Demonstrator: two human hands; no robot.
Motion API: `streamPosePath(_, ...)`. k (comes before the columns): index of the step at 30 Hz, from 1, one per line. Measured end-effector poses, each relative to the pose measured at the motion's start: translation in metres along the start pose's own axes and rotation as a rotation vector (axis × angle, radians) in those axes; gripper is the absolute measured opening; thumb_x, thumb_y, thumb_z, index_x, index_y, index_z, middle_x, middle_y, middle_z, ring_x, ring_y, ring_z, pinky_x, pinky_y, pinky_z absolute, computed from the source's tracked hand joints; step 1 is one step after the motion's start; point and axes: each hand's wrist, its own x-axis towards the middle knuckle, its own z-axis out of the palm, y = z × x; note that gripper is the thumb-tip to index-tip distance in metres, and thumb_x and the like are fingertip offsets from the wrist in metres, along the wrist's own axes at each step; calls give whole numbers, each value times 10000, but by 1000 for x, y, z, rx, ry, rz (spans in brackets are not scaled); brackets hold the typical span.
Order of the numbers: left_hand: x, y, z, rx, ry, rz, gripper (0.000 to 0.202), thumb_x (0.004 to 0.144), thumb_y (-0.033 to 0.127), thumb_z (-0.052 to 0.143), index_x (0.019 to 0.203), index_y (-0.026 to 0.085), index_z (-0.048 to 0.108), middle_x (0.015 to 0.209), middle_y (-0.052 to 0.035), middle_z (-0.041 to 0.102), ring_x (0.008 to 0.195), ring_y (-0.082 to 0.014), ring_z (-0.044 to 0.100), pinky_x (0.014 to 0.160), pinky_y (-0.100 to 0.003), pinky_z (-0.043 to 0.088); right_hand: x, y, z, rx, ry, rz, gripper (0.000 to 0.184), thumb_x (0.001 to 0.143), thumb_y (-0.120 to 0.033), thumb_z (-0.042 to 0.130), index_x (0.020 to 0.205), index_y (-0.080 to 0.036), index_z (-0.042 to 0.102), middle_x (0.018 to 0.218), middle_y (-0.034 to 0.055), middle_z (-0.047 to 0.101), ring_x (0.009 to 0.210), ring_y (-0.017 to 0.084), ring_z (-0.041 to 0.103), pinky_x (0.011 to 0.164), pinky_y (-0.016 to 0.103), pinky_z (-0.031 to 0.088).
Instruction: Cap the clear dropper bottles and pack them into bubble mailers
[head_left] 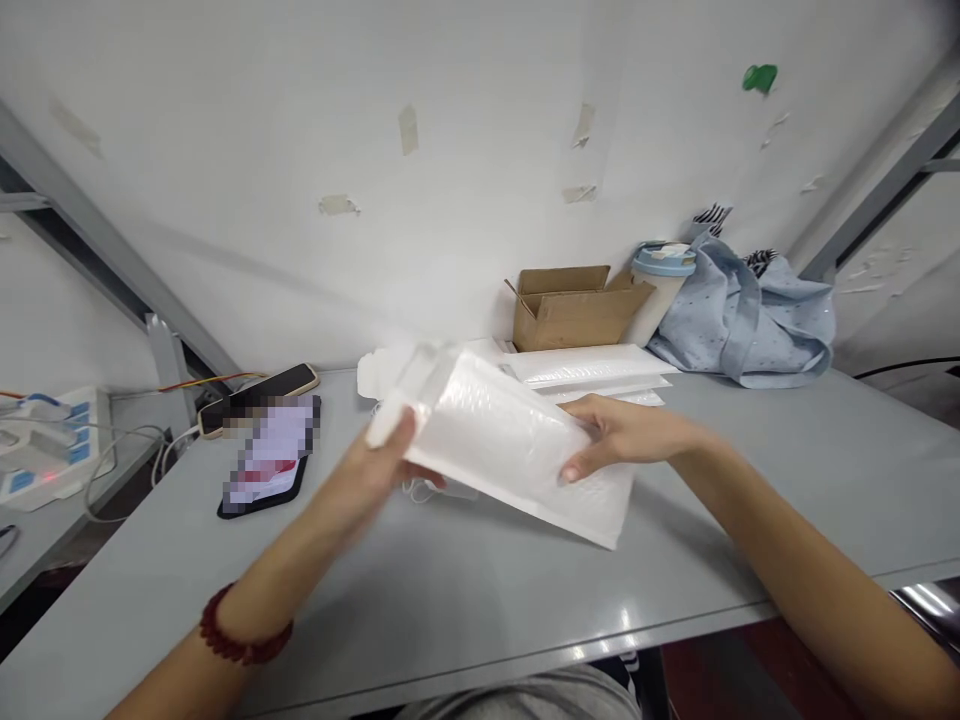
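Observation:
A white bubble mailer (517, 440) is held tilted above the grey table, between both of my hands. My left hand (390, 450) is closed on its left end, thumb on top, beside a blurred flap. On the right part of the mailer, my right hand (619, 440) grips the upper edge with the thumb on the front face. Behind it lies a small stack of white bubble mailers (592, 367). A thin white cable (421, 490) shows partly under the held mailer; what it belongs to is hidden.
An open cardboard box (577, 318), a cup with a blue lid (660, 285) and a light blue bag (742, 315) stand along the back wall. Two phones, one lit (274, 455) and one dark (259, 398), lie left on the table (480, 600). A power strip (56, 450) sits far left.

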Motion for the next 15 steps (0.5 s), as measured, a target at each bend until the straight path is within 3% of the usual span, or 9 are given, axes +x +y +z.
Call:
streamPosePath(1, 1, 5, -7, -79, 110, 11, 427, 823, 524, 526, 1042, 181, 653, 960, -101, 680, 801, -216, 630, 603, -277, 525, -3, -1, -10, -74, -67, 5, 347, 679, -314, 733, 1000, -206, 661, 959, 7, 680, 875, 206, 630, 727, 293, 496)
streamPosePath(3, 1, 11, -16, -90, 185, -21, 318, 829, 441, 545, 872, 164, 696, 804, -73, 686, 732, -195, 628, 613, -264, 511, -8, 0, -23, -170, -163, 19, 293, 687, -350, 715, 932, -192, 676, 930, 12, 680, 837, 206, 632, 698, 282, 493)
streamPosePath(6, 1, 11, -14, 64, 91, -174, 156, 745, 244, 624, 619, 162, 665, 599, -15, 632, 582, -154, 589, 543, -229, 463, -7, 4, -22, -350, -62, 51, 417, 677, -427, 711, 1017, -193, 656, 974, 46, 665, 890, 246, 620, 746, 326, 486)
streamPosePath(8, 0, 7, -6, 118, 59, -224, 146, 723, 197, 612, 583, 166, 640, 561, 7, 613, 542, -140, 567, 495, -209, 422, -3, 8, -7, -484, 129, 11, 649, 654, -483, 720, 1218, -216, 541, 1127, 87, 609, 1052, 300, 556, 853, 399, 455)
streamPosePath(10, -1, 4, 2, 84, 87, -221, 151, 746, 224, 586, 621, 159, 641, 582, 7, 627, 565, -142, 576, 494, -202, 410, 1, 9, 16, -605, 275, -153, 945, 600, -515, 748, 1389, -233, 310, 1342, 124, 443, 1239, 335, 393, 994, 486, 346)
streamPosePath(12, -2, 1, 10, 34, 113, -212, 166, 770, 263, 576, 674, 146, 645, 618, 0, 644, 603, -143, 587, 524, -203, 421, 4, 9, 38, -721, 242, -311, 1165, 539, -529, 770, 1441, -197, 112, 1462, 166, 231, 1335, 362, 214, 1051, 536, 248)
streamPosePath(13, -3, 1, 13, 20, 123, -207, 179, 777, 278, 579, 685, 139, 642, 623, 0, 644, 602, -136, 584, 530, -200, 420, 5, 7, 47, -763, 210, -362, 1190, 547, -534, 759, 1440, -181, 57, 1468, 183, 193, 1345, 366, 177, 1057, 553, 222)
streamPosePath(15, -6, 2, 18, 3, 139, -196, 204, 788, 302, 591, 687, 130, 633, 617, 4, 636, 575, -116, 569, 521, -190, 412, 5, 4, 58, -819, 208, -400, 1138, 572, -505, 741, 1422, -175, 60, 1421, 196, 254, 1318, 370, 217, 1057, 591, 171)
